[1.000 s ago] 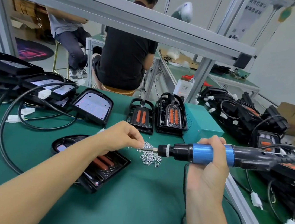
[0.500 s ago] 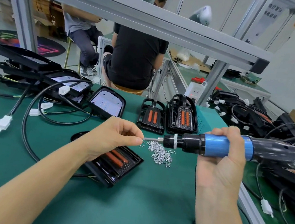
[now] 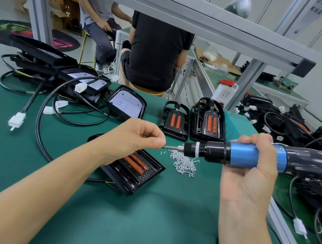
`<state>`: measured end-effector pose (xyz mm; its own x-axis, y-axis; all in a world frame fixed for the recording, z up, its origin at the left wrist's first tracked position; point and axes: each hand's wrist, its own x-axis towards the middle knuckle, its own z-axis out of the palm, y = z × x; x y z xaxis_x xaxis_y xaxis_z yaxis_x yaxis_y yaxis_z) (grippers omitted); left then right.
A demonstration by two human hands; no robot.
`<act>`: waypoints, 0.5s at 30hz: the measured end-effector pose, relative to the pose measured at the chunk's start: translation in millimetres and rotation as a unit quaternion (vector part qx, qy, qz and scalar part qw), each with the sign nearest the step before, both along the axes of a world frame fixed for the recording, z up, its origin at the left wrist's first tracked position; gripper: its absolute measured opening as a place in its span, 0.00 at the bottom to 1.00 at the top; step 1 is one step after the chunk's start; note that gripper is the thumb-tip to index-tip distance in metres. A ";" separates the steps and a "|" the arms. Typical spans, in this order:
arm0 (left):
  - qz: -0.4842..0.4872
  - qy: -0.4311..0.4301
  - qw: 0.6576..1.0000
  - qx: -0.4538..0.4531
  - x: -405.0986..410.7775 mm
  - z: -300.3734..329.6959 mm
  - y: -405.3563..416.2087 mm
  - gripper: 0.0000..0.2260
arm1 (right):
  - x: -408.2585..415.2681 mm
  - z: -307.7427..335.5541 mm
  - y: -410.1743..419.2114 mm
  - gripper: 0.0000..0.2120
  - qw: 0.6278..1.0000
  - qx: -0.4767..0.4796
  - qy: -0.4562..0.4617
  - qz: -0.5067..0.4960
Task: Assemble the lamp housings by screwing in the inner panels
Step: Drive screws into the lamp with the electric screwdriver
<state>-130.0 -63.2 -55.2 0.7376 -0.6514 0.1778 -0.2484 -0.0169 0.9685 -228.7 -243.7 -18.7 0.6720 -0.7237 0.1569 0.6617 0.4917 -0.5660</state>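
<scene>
My right hand (image 3: pixel 250 172) grips a blue and black electric screwdriver (image 3: pixel 238 154), held level with its bit pointing left. My left hand (image 3: pixel 134 139) pinches a small screw at the bit's tip (image 3: pixel 170 147). Below my left hand a black lamp housing (image 3: pixel 138 171) with two orange strips lies flat on the green mat, partly hidden by my wrist. A heap of small silver screws (image 3: pixel 184 162) lies on the mat just under the screwdriver's nose.
Two more housings with orange strips (image 3: pixel 174 119) (image 3: pixel 209 121) stand behind the screws. Lamp panels with cables and white plugs (image 3: pixel 83 88) pile up at left, black cabled parts (image 3: pixel 295 129) at right. A teal box (image 3: pixel 235 128) sits behind. Two people sit beyond the bench frame (image 3: pixel 189 10).
Both hands rose slightly and stayed together at the bit's tip, with the screw still pinched. The view tilted up and moved closer.
</scene>
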 end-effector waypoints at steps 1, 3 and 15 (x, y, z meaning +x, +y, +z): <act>0.004 -0.015 1.000 0.018 -0.7 1.1 0.2 0.06 | -0.3 -0.9 0.6 0.09 1.000 0.000 0.002 0.006; 0.019 -0.061 0.995 0.075 -2.8 2.3 4.2 0.06 | -2.0 -3.2 2.6 0.09 1.000 -0.007 0.007 0.025; 0.024 -0.327 0.876 0.353 -28.8 -13.6 58.6 0.08 | -4.0 -21.9 29.7 0.11 0.979 -0.140 0.042 0.142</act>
